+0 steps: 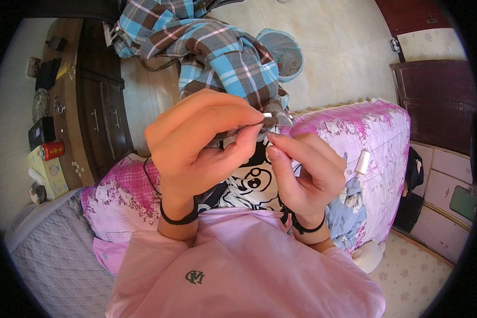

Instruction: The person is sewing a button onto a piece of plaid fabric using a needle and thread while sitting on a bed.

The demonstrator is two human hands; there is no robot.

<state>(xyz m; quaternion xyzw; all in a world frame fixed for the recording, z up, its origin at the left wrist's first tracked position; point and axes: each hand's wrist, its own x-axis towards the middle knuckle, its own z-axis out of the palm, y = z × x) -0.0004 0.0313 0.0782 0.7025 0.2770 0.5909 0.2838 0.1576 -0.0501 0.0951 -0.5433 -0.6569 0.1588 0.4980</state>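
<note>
In front of my chest, my left hand (201,140) is closed in a pinch on an edge of a plaid shirt (225,58) in blue, brown and grey. A small white piece (267,115), which looks like a button, shows at its index fingertip. Just to the right, my right hand (310,169) pinches thumb and index finger together, close to the left fingertips but apart from them. Whatever lies between the right fingers is too small to make out. The shirt spreads away from my lap toward the floor, its far part at the top of the view.
A white thread spool (363,161) and a crumpled light-blue cloth (347,214) lie on the pink flowered bedding (392,122) at right. Beyond stands a blue-lined bin (289,55). At left, a wooden cabinet (98,106) carries scissors (59,107), a red can (51,150) and several round white pieces (78,168).
</note>
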